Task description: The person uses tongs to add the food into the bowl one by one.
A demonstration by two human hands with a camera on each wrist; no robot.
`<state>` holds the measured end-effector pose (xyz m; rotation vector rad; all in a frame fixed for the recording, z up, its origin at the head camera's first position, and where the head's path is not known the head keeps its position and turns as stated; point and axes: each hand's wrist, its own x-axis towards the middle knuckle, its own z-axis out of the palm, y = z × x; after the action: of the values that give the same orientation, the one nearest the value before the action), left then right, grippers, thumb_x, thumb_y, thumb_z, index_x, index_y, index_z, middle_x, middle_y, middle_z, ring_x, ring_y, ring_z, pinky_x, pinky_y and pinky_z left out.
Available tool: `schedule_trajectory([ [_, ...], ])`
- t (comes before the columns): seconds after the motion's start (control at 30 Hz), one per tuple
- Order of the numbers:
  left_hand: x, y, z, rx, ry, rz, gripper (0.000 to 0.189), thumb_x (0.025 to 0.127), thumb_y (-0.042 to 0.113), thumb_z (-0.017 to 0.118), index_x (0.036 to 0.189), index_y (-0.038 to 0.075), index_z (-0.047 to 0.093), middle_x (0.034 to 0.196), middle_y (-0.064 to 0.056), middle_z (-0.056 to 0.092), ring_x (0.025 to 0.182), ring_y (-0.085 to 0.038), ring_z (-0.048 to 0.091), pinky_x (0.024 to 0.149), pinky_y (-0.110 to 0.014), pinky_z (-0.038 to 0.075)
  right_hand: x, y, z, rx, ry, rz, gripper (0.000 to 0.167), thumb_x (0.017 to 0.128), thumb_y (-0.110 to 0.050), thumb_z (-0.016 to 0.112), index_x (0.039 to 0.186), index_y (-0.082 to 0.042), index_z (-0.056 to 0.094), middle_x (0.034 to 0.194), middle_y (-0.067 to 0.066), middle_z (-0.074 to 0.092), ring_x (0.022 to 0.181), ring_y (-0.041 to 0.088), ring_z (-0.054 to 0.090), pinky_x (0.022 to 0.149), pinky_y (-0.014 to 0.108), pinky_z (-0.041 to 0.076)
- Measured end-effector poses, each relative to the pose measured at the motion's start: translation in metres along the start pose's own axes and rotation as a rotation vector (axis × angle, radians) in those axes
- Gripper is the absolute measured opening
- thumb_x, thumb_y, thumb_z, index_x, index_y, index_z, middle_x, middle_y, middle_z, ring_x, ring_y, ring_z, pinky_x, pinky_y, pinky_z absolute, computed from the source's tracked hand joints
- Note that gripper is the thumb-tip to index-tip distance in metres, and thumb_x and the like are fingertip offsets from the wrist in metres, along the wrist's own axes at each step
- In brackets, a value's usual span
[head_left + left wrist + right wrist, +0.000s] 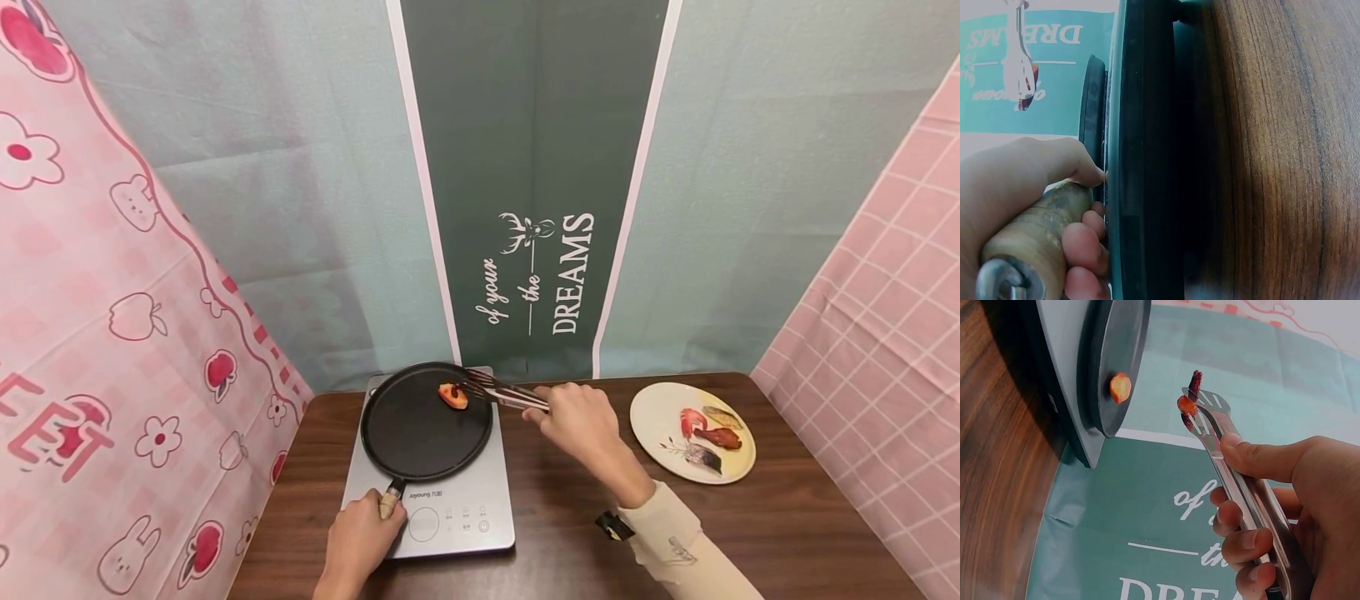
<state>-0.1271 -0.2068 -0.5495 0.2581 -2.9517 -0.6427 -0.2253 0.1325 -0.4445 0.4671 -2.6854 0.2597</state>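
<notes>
My left hand [363,533] grips the wooden handle [1047,219] of a flat black frying pan [427,437]. One orange food piece [1120,388] lies on the pan, towards its far right side. With curled fingers and thumb, my right hand [581,421] holds metal tongs [517,397], whose slotted tips reach over the pan's right rim. Between those tips is a dark red and orange food piece [1189,405], raised off the pan; its kind is unclear.
Under the pan stands a silver induction cooker [450,546] on the brown wooden table [570,533]. To the right, a white plate [648,417] carries a drumstick [720,437] and several other food pieces. Printed cloths [315,208] hang behind and at both sides.
</notes>
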Motion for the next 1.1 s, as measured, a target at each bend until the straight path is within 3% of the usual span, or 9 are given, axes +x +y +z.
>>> schedule_trajectory([
  [0.23, 0.000, -0.001, 0.001, 0.000, 0.008, -0.001, 0.031, 0.085, 0.033, 0.075, 0.071, 0.011, 0.058, 0.060, -0.007, 0.057, 0.055, -0.027, 0.058, 0.053, -0.049, 0.046, 0.000, -0.006, 0.002, 0.009, -0.017, -0.005, 0.028, 0.083, -0.046, 0.087, 0.097, -0.022, 0.081, 0.075, 0.010, 0.076, 0.064, 0.035, 0.071, 0.050, 0.048, 0.047],
  [0.47, 0.000, -0.001, 0.002, 0.001, 0.007, 0.004, 0.031, 0.085, 0.033, 0.075, 0.072, 0.010, 0.058, 0.061, -0.008, 0.058, 0.055, -0.027, 0.058, 0.053, -0.050, 0.045, -0.001, -0.009, 0.006, 0.011, -0.019, -0.013, 0.025, 0.083, -0.045, 0.087, 0.087, -0.022, 0.077, 0.069, 0.004, 0.072, 0.062, 0.031, 0.069, 0.048, 0.045, 0.044],
  [0.77, -0.001, 0.000, 0.000, 0.003, 0.003, 0.002, 0.032, 0.085, 0.034, 0.076, 0.072, 0.010, 0.058, 0.062, -0.009, 0.059, 0.056, -0.029, 0.060, 0.053, -0.051, 0.046, -0.004, -0.013, 0.012, 0.011, -0.038, -0.024, 0.024, 0.085, -0.044, 0.087, 0.086, -0.023, 0.077, 0.064, -0.001, 0.067, 0.058, 0.026, 0.065, 0.046, 0.039, 0.038],
  [1.1, 0.000, 0.001, 0.000, 0.004, -0.012, -0.007, 0.032, 0.085, 0.034, 0.076, 0.073, 0.010, 0.059, 0.062, -0.008, 0.058, 0.056, -0.027, 0.058, 0.053, -0.050, 0.046, -0.003, -0.016, 0.017, 0.016, -0.035, -0.038, 0.026, 0.083, -0.045, 0.087, 0.083, -0.022, 0.075, 0.061, -0.001, 0.064, 0.058, 0.027, 0.064, 0.047, 0.041, 0.040],
])
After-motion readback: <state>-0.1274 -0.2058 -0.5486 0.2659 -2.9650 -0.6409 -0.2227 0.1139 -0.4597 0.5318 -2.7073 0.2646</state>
